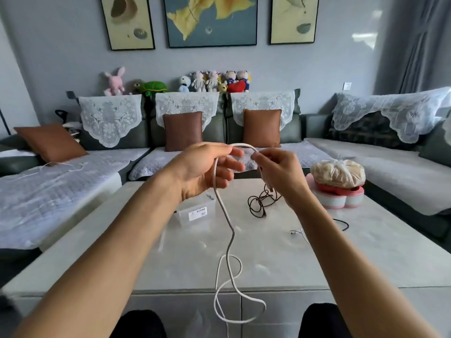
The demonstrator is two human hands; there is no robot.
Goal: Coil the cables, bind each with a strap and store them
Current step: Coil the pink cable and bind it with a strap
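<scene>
Here the white cable [228,230] appears light and limp: it sags under its own weight, falls in loose curves below the hands and ends in a slack loop over the near edge of the table [366,259]. It should bend easily, though its smooth jacket may slip through a light pinch. The best hold is probably at the top of the arch, where both hands already meet it.

The left hand [202,172] is half closed. Thumb and forefinger pinch the cable at the left end of the arch, the remaining fingers are extended and loosely curled, and the long run drops straight down in front of the palm.

Between the hands the cable forms a short raised arch.

The right hand [278,174] is closed on the right end of the arch, fingertips pinching it. Whether the plug end lies inside this hand cannot be determined.

Beyond and below the grip, on the table, lie a clear plastic box [195,213] under the left hand, a tangled dark cable [261,201] under the right hand, and another dark cable [343,224] further right
</scene>
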